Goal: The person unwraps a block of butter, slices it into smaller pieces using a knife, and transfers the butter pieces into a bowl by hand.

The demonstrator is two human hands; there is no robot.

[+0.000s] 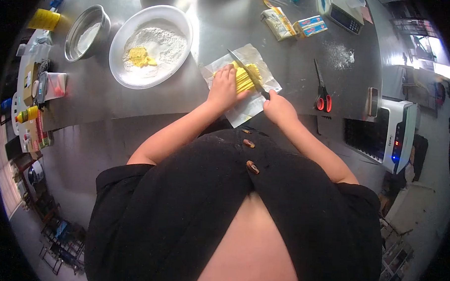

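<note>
A yellow block of butter [244, 80], cut into strips, lies on an unfolded paper wrapper [246, 110] near the table's front edge. My left hand [224, 90] grips its left side, fingers bent over the top and thumb along the near side. In my right hand [279, 108] is the black handle of a knife [248, 72]. The blade crosses the butter diagonally, its tip pointing up and left. How deep the edge sits in the butter I cannot tell.
Left of the wrapper stands a white bowl [116, 63] of flour with butter pieces [140, 57]; beyond it is a metal bowl [104, 33]. To the right are scissors [322, 89], a phone [373, 102], butter packets [312, 26] and a scale [344, 18].
</note>
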